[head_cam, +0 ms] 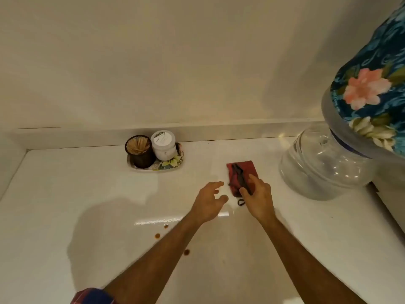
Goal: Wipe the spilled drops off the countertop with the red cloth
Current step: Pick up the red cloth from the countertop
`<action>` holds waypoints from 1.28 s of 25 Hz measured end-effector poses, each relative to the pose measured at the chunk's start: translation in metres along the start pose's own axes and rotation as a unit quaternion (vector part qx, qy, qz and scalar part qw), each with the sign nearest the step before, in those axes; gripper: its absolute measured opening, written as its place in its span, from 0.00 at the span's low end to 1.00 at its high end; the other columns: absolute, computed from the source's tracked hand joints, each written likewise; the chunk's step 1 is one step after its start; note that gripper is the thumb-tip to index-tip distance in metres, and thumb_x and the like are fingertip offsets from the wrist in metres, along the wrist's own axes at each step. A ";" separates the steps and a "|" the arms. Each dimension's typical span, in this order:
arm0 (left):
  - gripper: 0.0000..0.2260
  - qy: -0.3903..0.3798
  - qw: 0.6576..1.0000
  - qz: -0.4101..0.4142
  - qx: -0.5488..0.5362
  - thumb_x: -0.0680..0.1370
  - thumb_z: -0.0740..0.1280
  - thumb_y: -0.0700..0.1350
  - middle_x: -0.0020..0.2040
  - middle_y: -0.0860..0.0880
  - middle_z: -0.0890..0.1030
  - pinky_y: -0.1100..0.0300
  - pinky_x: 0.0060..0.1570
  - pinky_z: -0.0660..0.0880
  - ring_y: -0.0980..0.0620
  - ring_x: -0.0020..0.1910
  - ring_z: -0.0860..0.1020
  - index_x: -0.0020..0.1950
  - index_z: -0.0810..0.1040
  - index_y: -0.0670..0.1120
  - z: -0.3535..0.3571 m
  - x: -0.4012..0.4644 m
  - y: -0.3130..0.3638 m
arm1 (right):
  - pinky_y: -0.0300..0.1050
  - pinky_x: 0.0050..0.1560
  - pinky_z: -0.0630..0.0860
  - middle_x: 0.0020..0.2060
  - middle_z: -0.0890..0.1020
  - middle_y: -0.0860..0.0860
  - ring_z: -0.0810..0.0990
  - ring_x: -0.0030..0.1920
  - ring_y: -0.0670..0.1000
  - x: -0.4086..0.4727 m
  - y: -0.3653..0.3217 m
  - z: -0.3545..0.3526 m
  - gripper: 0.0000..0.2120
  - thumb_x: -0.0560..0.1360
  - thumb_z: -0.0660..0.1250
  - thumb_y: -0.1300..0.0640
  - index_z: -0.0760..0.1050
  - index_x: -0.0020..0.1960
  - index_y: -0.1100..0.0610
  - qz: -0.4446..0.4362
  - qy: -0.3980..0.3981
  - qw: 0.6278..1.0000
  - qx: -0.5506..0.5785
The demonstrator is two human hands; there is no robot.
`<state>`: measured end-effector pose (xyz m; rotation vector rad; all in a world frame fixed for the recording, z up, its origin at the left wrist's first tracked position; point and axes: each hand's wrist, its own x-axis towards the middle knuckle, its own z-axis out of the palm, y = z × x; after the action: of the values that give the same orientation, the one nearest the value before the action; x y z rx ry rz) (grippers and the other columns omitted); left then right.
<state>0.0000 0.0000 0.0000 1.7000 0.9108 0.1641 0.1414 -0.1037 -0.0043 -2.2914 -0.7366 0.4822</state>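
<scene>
The red cloth point(240, 172), folded with a dark band across it, lies on the white countertop point(65, 194) right of centre. My right hand point(258, 196) rests on its near edge, thumb and fingers pinching the cloth. My left hand point(210, 201) hovers just left of the cloth, fingers apart and holding nothing. Three brown spilled drops sit on the counter nearer to me: one drop point(166, 226), a second drop point(157, 236) and a third drop point(186, 251) beside my left forearm.
A small floral tray point(173, 164) by the back wall holds a dark cup of toothpicks point(139, 151) and a white jar point(164, 144). A water dispenser's clear glass base point(324, 165) stands at right, topped by a bottle in a blue floral cover point(372, 84).
</scene>
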 end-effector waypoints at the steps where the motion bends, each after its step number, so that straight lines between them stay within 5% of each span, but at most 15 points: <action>1: 0.24 -0.013 0.999 -0.021 -0.027 0.79 0.70 0.45 0.74 0.49 0.73 0.62 0.58 0.71 0.55 0.62 0.74 0.75 0.71 0.47 0.007 0.012 0.001 | 0.55 0.66 0.74 0.66 0.79 0.58 0.71 0.69 0.60 0.011 0.003 0.003 0.26 0.77 0.72 0.56 0.70 0.73 0.58 -0.002 0.005 1.000 -0.024; 8: 0.25 -0.043 0.985 -0.116 -0.125 0.80 0.68 0.44 0.72 0.52 0.74 0.59 0.65 0.74 0.49 0.72 0.72 0.76 0.68 0.45 0.034 0.065 -0.001 | 0.60 0.75 0.65 0.79 0.62 0.59 0.60 0.77 0.62 0.051 0.020 0.038 0.41 0.74 0.73 0.43 0.61 0.79 0.57 0.015 -0.065 0.982 -0.177; 12: 0.13 -0.049 0.967 -0.161 -0.191 0.80 0.69 0.44 0.51 0.66 0.77 0.75 0.40 0.72 0.65 0.52 0.78 0.61 0.72 0.57 0.035 0.075 0.000 | 0.58 0.74 0.66 0.77 0.67 0.60 0.64 0.76 0.62 0.050 0.028 0.047 0.30 0.78 0.70 0.51 0.67 0.77 0.59 -0.011 -0.037 0.977 -0.212; 14: 0.11 -0.060 0.965 -0.143 -0.211 0.79 0.69 0.42 0.51 0.63 0.81 0.75 0.42 0.73 0.64 0.52 0.79 0.55 0.76 0.57 0.034 0.073 0.005 | 0.55 0.67 0.74 0.69 0.77 0.60 0.73 0.69 0.61 0.052 0.022 0.041 0.21 0.79 0.68 0.58 0.75 0.71 0.61 -0.021 -0.016 0.988 -0.153; 18: 0.20 -0.030 0.969 -0.072 -0.233 0.79 0.69 0.38 0.59 0.55 0.82 0.69 0.55 0.75 0.58 0.62 0.79 0.69 0.74 0.54 0.023 0.051 0.024 | 0.49 0.38 0.84 0.38 0.85 0.53 0.83 0.36 0.56 0.044 -0.004 0.012 0.08 0.79 0.66 0.62 0.83 0.53 0.57 0.006 0.026 0.996 0.083; 20: 0.20 0.002 0.970 -0.039 -0.240 0.79 0.68 0.38 0.60 0.53 0.82 0.71 0.53 0.76 0.57 0.62 0.79 0.69 0.74 0.54 0.006 0.030 0.031 | 0.41 0.37 0.84 0.37 0.85 0.46 0.84 0.36 0.51 0.026 -0.020 -0.002 0.09 0.80 0.66 0.58 0.82 0.49 0.47 0.050 0.022 0.979 0.196; 22: 0.19 0.046 0.973 -0.024 -0.224 0.79 0.68 0.38 0.59 0.52 0.81 0.70 0.50 0.76 0.53 0.62 0.79 0.68 0.74 0.53 -0.016 0.003 0.030 | 0.35 0.37 0.82 0.40 0.86 0.41 0.86 0.40 0.45 0.002 -0.033 -0.012 0.11 0.80 0.67 0.56 0.82 0.45 0.41 0.093 0.006 0.948 0.303; 26: 0.20 0.101 0.991 0.002 -0.092 0.80 0.68 0.40 0.66 0.52 0.79 0.57 0.66 0.73 0.53 0.67 0.76 0.70 0.73 0.52 -0.050 -0.070 -0.013 | 0.38 0.42 0.80 0.41 0.86 0.41 0.85 0.43 0.45 -0.052 -0.043 -0.023 0.11 0.79 0.66 0.59 0.84 0.48 0.44 0.079 -0.006 0.946 0.313; 30: 0.26 0.088 0.994 0.000 0.061 0.80 0.69 0.46 0.75 0.56 0.70 0.64 0.68 0.68 0.52 0.73 0.70 0.77 0.67 0.51 -0.072 -0.151 -0.096 | 0.41 0.27 0.71 0.26 0.80 0.36 0.72 0.23 0.45 -0.118 -0.027 -0.005 0.16 0.80 0.62 0.61 0.84 0.59 0.47 0.009 -0.009 0.973 0.230; 32: 0.31 0.072 0.986 -0.018 0.151 0.81 0.67 0.50 0.80 0.53 0.63 0.64 0.73 0.60 0.50 0.79 0.63 0.81 0.59 0.48 -0.082 -0.177 -0.135 | 0.41 0.23 0.69 0.30 0.82 0.39 0.68 0.22 0.47 -0.144 -0.019 0.009 0.22 0.80 0.60 0.63 0.82 0.62 0.40 -0.034 -0.017 0.977 0.209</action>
<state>-0.2313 -0.0431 -0.0297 1.9685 1.1166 0.1309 0.0187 -0.1770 0.0224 -1.8639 -0.6571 0.5851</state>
